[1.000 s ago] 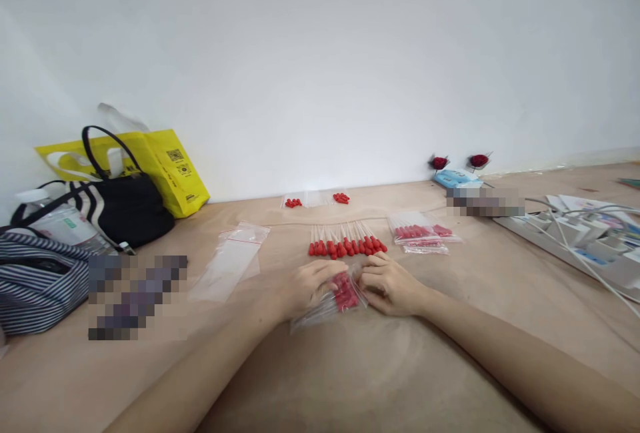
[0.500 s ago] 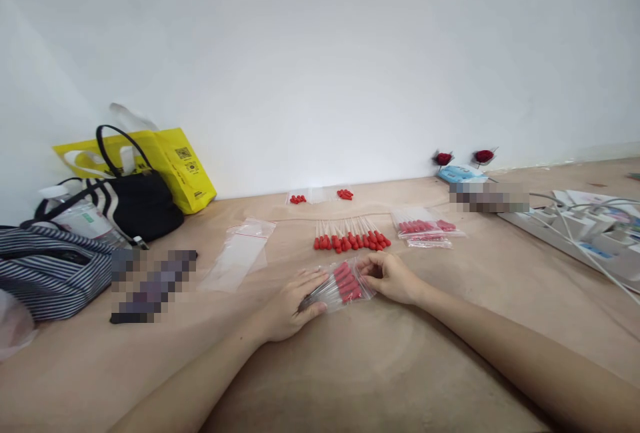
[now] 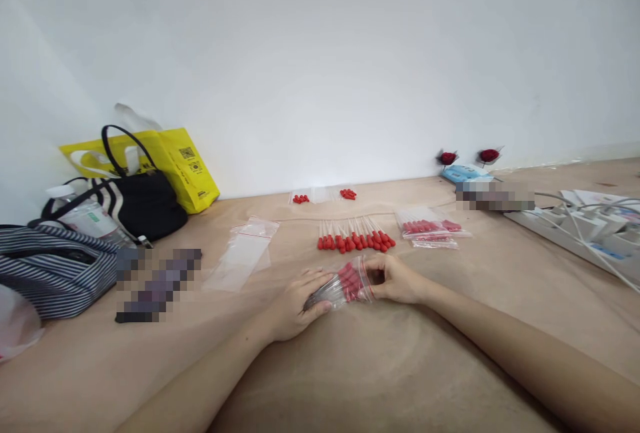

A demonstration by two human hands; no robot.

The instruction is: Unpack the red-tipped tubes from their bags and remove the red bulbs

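A clear zip bag (image 3: 345,289) holds several glass droppers, their red rubber bulbs toward its right end. My left hand (image 3: 303,299) is closed around the left end, where the glass tubes lie. At the opposite end, the fingers of my right hand (image 3: 393,278) grip the bag's edge with the red seal line; its fingertips are partly hidden. Just beyond my hands lies a row of loose droppers (image 3: 355,241), red bulbs facing me. Filled bags of droppers (image 3: 430,225) are stacked to the right of this row.
Flat bags (image 3: 245,253) lie at left. Small bags with red bulbs (image 3: 349,194) rest near the wall. A yellow bag (image 3: 195,176), a black bag (image 3: 145,199) and a striped pouch (image 3: 60,276) stand far left. A power strip with cables (image 3: 575,236) sits at right.
The bag's right end has been drawn in, so the plastic now bunches more tightly around the red bulbs. Both hands keep their hold. The whole view has shifted slightly.
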